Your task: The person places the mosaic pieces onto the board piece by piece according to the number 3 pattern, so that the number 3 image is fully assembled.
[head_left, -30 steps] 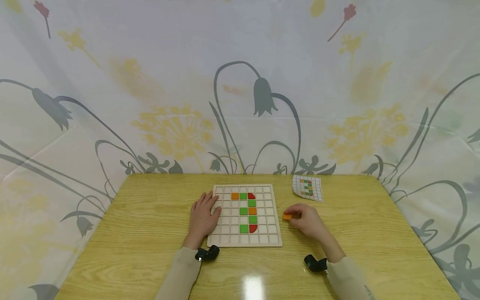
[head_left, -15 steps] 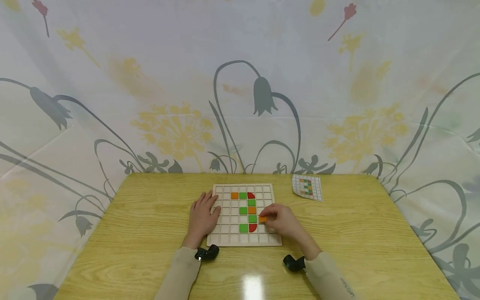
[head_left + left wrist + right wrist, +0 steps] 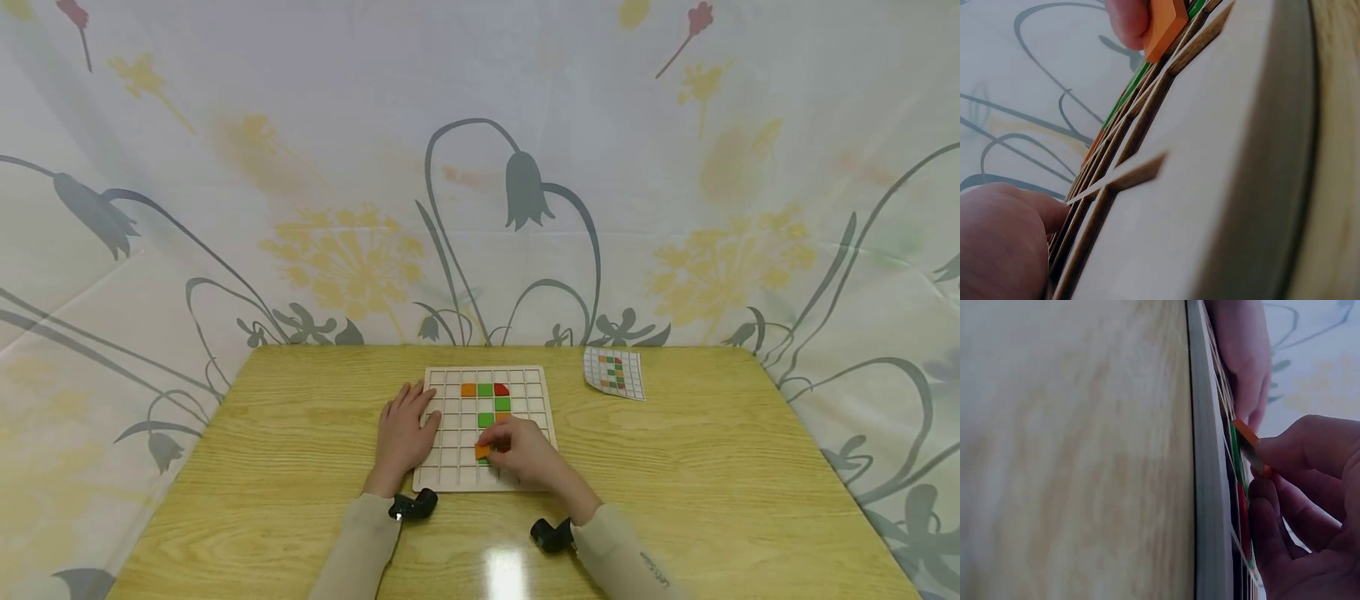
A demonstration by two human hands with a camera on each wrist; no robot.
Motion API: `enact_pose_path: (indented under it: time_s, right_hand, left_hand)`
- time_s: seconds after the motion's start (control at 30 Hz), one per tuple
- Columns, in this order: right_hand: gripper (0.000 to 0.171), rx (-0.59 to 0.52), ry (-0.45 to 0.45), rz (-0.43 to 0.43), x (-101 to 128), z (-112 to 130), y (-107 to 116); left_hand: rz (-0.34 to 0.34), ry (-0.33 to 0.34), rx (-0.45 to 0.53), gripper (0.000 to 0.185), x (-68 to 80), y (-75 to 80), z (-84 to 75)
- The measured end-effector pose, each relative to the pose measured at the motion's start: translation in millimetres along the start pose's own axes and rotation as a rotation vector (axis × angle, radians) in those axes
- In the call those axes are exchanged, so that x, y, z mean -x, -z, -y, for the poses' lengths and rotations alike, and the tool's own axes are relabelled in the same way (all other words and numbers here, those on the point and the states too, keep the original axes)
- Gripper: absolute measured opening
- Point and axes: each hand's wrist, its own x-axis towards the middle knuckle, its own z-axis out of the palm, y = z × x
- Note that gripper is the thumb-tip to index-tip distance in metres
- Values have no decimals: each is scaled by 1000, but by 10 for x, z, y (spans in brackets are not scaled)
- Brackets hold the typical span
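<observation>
My right hand [image 3: 525,452] pinches an orange square tile [image 3: 482,451] between thumb and fingers. In the right wrist view this orange tile [image 3: 1252,447] is tilted, close over the green tile near the grid board's front edge. The pale wooden grid board [image 3: 453,482] bears green, orange and red tiles in its squares; a red rounded tile [image 3: 502,389] sits in the top row beside a green tile [image 3: 485,389]. My left hand [image 3: 406,427] rests on the board's left edge, fingers straight. The right hand hides some of the lower tiles.
A small printed pattern card [image 3: 633,375] with a coloured grid lies on the wooden table [image 3: 690,450], behind and right of the board. A floral curtain [image 3: 480,192] hangs along the table's back edge. Each wrist carries a black camera.
My right hand has moved left with the orange tile, from the table right of the board to over the board's lower middle. The left hand has stayed in place.
</observation>
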Motion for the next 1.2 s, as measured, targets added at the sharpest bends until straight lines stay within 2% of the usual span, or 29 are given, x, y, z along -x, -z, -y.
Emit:
enact_pose_path:
  time_s: [0.27, 0.53, 0.9, 1.2]
  right_hand:
    - [16, 76, 18, 13, -45, 62, -110]
    - [14, 75, -11, 22, -65, 71, -166]
    - [17, 0, -43, 46, -48, 40, -161]
    - [19, 49, -21, 88, -78, 49, -162]
  left_hand:
    - [-3, 1, -9, 45, -11, -6, -6]
    - [-11, -1, -22, 45, -15, 8, -1]
    - [-10, 1, -25, 45, -9, 5, -11]
    - [-11, -2, -25, 45, -12, 6, -6]
